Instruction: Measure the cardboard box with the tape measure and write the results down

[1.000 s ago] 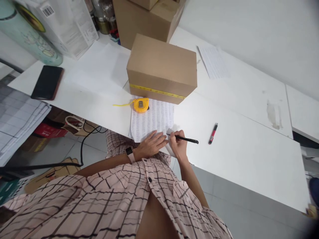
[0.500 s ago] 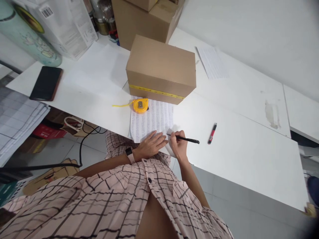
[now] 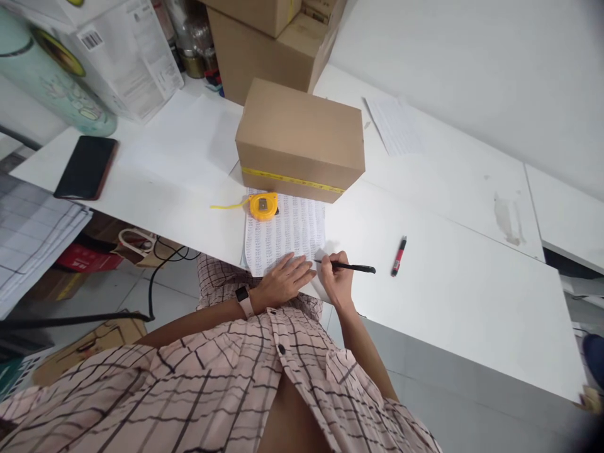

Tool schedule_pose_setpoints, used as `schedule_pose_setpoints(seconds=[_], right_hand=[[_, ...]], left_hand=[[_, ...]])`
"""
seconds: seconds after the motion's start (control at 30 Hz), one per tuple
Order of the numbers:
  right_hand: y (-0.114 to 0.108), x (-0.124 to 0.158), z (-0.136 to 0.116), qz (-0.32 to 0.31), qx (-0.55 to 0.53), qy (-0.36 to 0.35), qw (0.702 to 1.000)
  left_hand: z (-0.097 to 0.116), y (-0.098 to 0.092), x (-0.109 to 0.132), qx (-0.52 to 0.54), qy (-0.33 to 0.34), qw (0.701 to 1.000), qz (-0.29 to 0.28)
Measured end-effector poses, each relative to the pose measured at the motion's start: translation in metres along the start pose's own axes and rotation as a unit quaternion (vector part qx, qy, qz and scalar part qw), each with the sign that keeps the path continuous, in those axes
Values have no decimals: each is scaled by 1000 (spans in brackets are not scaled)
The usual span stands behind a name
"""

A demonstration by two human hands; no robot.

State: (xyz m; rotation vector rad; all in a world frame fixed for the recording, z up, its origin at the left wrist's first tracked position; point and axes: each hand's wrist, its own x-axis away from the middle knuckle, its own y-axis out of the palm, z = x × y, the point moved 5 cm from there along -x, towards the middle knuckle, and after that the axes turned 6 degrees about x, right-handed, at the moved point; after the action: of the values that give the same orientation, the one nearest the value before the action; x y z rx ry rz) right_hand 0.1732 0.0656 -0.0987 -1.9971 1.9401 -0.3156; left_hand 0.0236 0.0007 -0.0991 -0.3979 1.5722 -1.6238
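Note:
A sheet of paper (image 3: 284, 233) covered in columns of handwriting lies at the front edge of the white table. My left hand (image 3: 282, 280) rests flat on its lower edge, fingers stretched out. In my right hand (image 3: 336, 279) is a black pen (image 3: 356, 267), its tip at the paper's lower right side. A yellow tape measure (image 3: 263, 206) sits on the upper left of the sheet, with a short length of tape out to the left. Just behind stands a closed cardboard box (image 3: 302, 132) with a yellow strip along its front, covering the sheet's far end.
A red and black pen (image 3: 399, 257) lies to the right. On the left are a dark phone (image 3: 87, 168), a mint green bottle (image 3: 61, 88) and a white carton (image 3: 125, 56). Larger cardboard boxes (image 3: 264, 56) stand behind. Another written sheet (image 3: 394, 124) lies at the back right.
The view has shifted slightly, so the things on the table appear a little lower and further left. My hands keep nearly the same place on the paper, the pen still in my right.

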Motion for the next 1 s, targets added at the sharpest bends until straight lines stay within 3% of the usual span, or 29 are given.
schedule_pose_setpoints(seconds=[1.0], right_hand=[[-1,-1,3,14,3,1,1000]], left_hand=[[-2,13,3,30,-19,999,-27]])
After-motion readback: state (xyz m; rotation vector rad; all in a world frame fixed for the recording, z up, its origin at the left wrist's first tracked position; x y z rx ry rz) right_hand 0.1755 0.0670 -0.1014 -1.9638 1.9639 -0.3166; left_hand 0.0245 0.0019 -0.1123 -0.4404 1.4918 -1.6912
